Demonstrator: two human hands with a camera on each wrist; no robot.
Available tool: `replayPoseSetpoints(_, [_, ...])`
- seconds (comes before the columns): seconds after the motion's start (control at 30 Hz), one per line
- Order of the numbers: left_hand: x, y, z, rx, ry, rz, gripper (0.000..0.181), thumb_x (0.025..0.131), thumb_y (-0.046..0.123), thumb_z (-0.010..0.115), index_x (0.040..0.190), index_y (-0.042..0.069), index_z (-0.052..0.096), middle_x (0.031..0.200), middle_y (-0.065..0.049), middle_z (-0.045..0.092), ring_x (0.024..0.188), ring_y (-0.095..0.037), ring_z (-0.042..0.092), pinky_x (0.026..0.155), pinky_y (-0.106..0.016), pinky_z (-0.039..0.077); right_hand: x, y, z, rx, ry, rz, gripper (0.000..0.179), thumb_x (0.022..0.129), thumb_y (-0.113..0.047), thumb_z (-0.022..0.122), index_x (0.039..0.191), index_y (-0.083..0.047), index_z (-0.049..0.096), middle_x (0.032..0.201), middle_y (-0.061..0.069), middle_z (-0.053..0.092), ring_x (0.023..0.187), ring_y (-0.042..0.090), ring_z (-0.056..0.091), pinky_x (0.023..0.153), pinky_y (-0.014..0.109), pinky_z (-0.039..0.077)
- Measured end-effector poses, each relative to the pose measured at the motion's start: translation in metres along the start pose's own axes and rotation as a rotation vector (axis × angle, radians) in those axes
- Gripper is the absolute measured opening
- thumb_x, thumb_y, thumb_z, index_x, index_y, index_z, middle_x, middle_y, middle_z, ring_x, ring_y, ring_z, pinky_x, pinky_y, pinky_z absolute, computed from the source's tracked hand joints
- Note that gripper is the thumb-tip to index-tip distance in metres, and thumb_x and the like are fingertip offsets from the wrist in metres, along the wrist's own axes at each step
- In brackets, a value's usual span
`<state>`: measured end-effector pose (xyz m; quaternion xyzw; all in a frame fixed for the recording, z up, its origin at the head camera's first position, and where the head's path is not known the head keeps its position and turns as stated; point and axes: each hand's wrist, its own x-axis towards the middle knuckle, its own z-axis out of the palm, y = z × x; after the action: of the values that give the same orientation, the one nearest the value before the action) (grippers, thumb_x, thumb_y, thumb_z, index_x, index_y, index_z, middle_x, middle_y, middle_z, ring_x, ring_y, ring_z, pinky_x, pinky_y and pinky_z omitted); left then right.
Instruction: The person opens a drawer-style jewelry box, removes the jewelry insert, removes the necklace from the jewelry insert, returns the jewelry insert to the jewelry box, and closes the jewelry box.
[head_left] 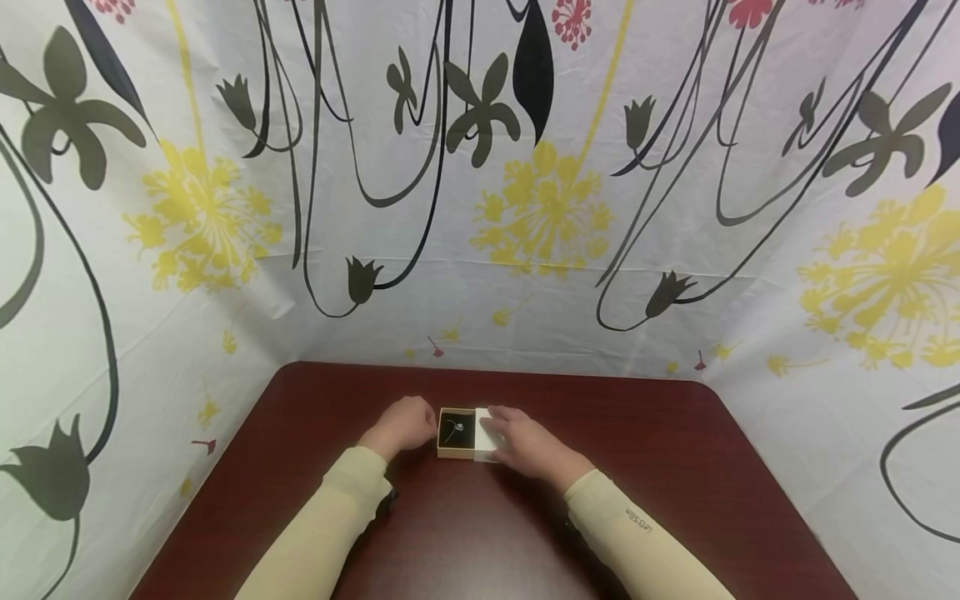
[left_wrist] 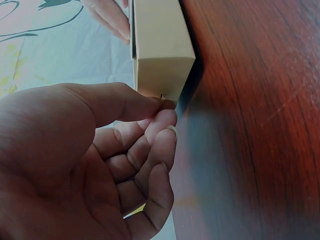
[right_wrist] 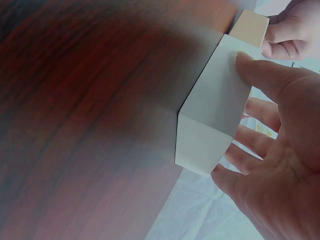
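A small jewelry box lies on the table, its tan drawer [head_left: 456, 454] slid partly out to the left of a white sleeve [head_left: 483, 448]. On the drawer's black insert [head_left: 467, 442] rests a silver necklace [head_left: 459, 427] with a sparkling pendant. My left hand [head_left: 407, 423] is at the drawer's outer end; in the left wrist view its thumb and forefinger pinch a small pull tab [left_wrist: 163, 97] there, largely hidden by the fingertips. My right hand [head_left: 528, 442] grips the white sleeve, thumb on the near side and fingers over the top and far side.
The dark red wooden table [head_left: 637, 467] has rounded back corners. A white cloth [head_left: 480, 333] printed with flowers hangs behind it and along both sides. Light yellow sleeves cover both forearms.
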<state>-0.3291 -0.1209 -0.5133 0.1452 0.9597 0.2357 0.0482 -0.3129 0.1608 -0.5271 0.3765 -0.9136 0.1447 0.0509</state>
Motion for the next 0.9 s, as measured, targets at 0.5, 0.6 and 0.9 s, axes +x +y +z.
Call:
replayPoseSetpoints(0.5, [0.001, -0.0029, 0.0004, 0.004, -0.015, -0.021, 0.045, 0.092, 0.003, 0.064, 0.054, 0.019, 0.046, 0.051, 0.007, 0.035, 0.048, -0.014, 0.036, 0.054, -0.032, 0.034, -0.0006, 0.0001, -0.0008, 0.007, -0.002, -0.007, 0.059, 0.098, -0.016, 0.085, 0.15, 0.003, 0.063, 0.155, 0.032, 0.056, 0.142, 0.048, 0.057, 0.117, 0.057, 0.048])
replayPoseSetpoints(0.6, [0.0, -0.0028, 0.0001, 0.003, -0.012, -0.022, 0.045, 0.092, 0.003, 0.066, 0.054, 0.018, 0.047, 0.051, 0.007, 0.036, 0.048, -0.014, 0.037, 0.053, -0.032, 0.034, -0.0006, 0.0005, -0.0001, 0.006, -0.004, -0.005, 0.059, 0.099, -0.016, 0.085, 0.151, 0.002, 0.063, 0.156, 0.032, 0.056, 0.143, 0.048, 0.056, 0.118, 0.057, 0.047])
replayPoseSetpoints(0.9, [-0.0019, -0.0022, -0.0011, -0.001, -0.011, -0.024, 0.045, 0.093, 0.004, 0.065, 0.055, 0.018, 0.048, 0.052, 0.007, 0.036, 0.049, -0.015, 0.036, 0.053, -0.032, 0.034, -0.0006, 0.0016, 0.0009, 0.008, -0.003, 0.004, 0.059, 0.098, -0.016, 0.085, 0.151, 0.002, 0.063, 0.156, 0.031, 0.055, 0.143, 0.047, 0.056, 0.118, 0.057, 0.047])
